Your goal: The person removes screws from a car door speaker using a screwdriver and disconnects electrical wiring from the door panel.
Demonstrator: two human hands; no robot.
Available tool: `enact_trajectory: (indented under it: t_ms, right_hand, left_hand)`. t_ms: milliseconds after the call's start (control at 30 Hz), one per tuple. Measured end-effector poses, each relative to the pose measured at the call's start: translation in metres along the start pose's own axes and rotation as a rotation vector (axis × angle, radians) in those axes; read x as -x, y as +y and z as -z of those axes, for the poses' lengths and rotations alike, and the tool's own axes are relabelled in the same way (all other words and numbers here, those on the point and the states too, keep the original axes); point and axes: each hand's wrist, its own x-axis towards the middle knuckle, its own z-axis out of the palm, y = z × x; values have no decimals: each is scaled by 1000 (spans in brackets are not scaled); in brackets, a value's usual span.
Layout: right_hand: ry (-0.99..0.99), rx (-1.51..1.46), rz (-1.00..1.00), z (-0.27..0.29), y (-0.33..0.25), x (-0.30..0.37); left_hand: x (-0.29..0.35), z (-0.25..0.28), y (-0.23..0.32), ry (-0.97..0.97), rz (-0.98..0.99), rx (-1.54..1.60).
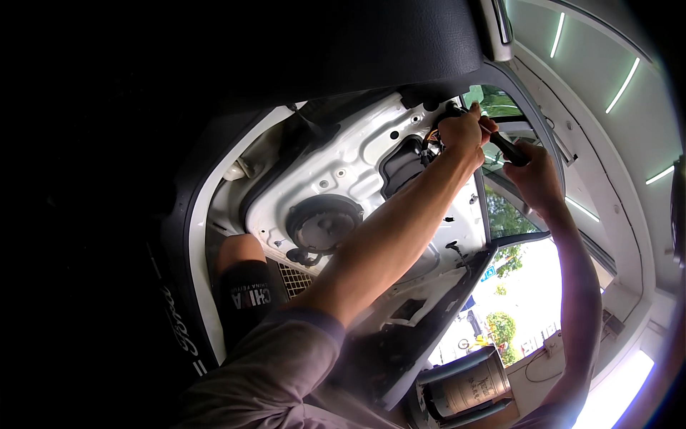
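My right hand (534,180) is wrapped around the handle of a black hand tool (509,149), which looks like a screwdriver. The tool slants up and left toward my left hand (463,134). That hand is closed at the upper edge of a white car door (364,161), beside the window frame; what its fingers hold is hidden. Orange and black wires (431,137) show just left of my left wrist. The door's bare inner metal carries a round black speaker (323,223) and a black cover (401,166), partly behind my left forearm.
The door's window glass (506,207) lies right of the metal panel. My bent knee (241,250) is near the door's lower edge, above a floor grate (294,279). A cylindrical container (468,386) stands beyond the door. Dark interior trim (400,43) hangs overhead.
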Motion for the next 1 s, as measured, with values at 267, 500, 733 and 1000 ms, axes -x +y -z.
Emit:
enact_trajectory:
  t_ms: [267, 500, 733, 1000]
  right_hand:
    - [306, 671, 725, 25, -3, -10]
    - [18, 144, 85, 5, 5, -4]
    - [86, 323, 437, 14, -3, -6]
    - [-19, 161, 60, 3, 4, -2]
  left_hand:
    - [5, -5, 11, -9, 39, 19]
    - [-1, 0, 8, -1, 38, -53]
    - [-1, 1, 9, -16, 60, -2]
    - [12, -5, 9, 47, 0, -2]
